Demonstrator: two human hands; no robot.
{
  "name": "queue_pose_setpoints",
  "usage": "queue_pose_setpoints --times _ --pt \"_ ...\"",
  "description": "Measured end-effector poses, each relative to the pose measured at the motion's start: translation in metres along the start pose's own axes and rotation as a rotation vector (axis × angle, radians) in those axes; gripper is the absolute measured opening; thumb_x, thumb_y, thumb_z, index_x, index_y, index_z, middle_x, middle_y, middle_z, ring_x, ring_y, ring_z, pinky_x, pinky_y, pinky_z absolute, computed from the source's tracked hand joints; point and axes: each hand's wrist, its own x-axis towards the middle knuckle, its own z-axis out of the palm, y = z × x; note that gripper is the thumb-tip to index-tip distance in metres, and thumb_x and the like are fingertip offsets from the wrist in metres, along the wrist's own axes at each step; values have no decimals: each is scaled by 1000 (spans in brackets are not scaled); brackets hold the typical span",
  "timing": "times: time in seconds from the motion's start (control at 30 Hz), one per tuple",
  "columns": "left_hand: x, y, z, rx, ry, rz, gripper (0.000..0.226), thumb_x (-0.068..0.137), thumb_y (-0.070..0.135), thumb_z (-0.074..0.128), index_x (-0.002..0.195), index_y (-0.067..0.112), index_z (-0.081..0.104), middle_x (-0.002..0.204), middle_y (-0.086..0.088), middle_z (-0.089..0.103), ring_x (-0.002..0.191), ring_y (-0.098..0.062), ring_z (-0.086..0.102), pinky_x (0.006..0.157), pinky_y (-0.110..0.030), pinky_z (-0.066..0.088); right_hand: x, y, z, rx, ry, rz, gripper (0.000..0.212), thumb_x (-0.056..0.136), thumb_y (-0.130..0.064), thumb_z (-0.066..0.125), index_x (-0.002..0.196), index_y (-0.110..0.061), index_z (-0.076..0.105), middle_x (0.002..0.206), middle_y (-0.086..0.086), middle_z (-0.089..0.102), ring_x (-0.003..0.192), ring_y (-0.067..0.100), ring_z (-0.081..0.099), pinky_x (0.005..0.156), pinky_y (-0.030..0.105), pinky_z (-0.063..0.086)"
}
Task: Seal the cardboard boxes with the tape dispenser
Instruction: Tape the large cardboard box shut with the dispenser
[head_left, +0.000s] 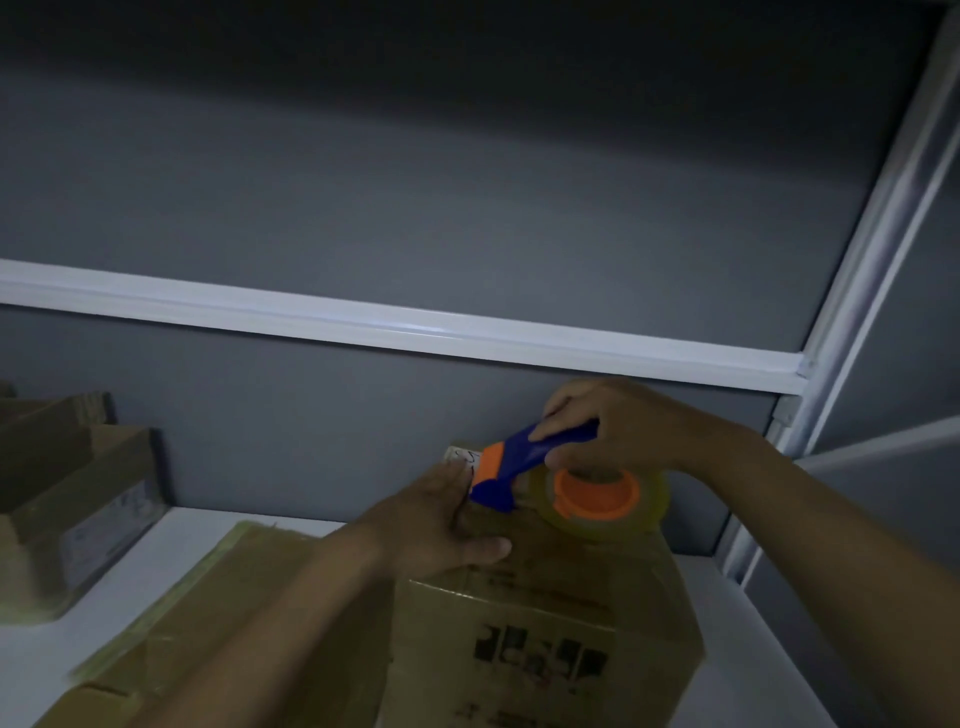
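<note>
The right hand (613, 423) is gripping the tape dispenser (522, 467) by its blue handle, fingers curled round it, at the cardboard box's (545, 623) far edge. The left hand (436, 519) is pressing flat-fingered on the box top. White shelf (174, 540) is showing left of the box.

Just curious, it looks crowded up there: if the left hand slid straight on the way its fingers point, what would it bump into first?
Probably the tape dispenser: the left hand lies flat on the cardboard box, fingertips right by its blue-and-orange front end, though depth is hard to judge.
</note>
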Motion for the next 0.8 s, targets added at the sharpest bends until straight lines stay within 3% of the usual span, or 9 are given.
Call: queue_pose_setpoints --times 0.07,0.23,0.3,0.4,0.57,0.67,0.8 --pt "2 0 0 25 -22 3 82 83 72 51 150 46 11 156 24 10 145 -1 5 117 -27 15 -6 6 -4 17 -3 9 35 83 -47 66 116 -35 68 117 -12 55 101 -3 49 83 10 39" --pt "4 3 2 173 -82 -151 103 81 78 44 155 25 -4 162 10 -6 148 -8 -2 119 -28 7 -44 27 -31 -12 -6 69 32 75 -55 64 107 -47 66 115 -19 59 100 -11 50 80 0 34" --pt "4 4 3 193 -102 -183 105 79 81 40 155 24 -6 162 8 -9 149 -9 -5 121 -31 5 -62 33 -37 -41 -35 106 31 76 -53 67 106 -51 63 117 -21 56 101 -9 50 81 2 35" --pt "7 12 4 280 -139 -205 106 79 83 35 155 23 -7 162 6 -10 149 -11 -4 121 -34 5 -73 35 -22 -106 -103 107 35 83 -50 65 117 -40 65 122 -17 50 102 -3 47 86 10 37" --pt "14 37 0 511 -162 -187 92 89 74 32 156 21 -3 163 0 -9 149 -13 -8 118 -43 -6 -69 38 -4 -259 -13 58 37 88 -56 55 121 -41 62 121 -12 53 103 8 51 86 30 45" --pt "20 61 14 411 -148 -54 89 89 72 36 155 23 2 163 2 -5 149 -13 -7 120 -37 -1 -70 43 -1 -360 0 66 40 88 -62 50 124 -47 57 120 -14 52 101 9 50 78 26 40" --pt "30 62 40 393 -124 -55 106 70 91 14 154 29 -10 160 10 -16 146 -7 -18 120 -41 -7 -74 46 -4 -310 -4 68 40 87 -61 54 124 -46 58 117 -12 55 99 8 53 79 27 43"
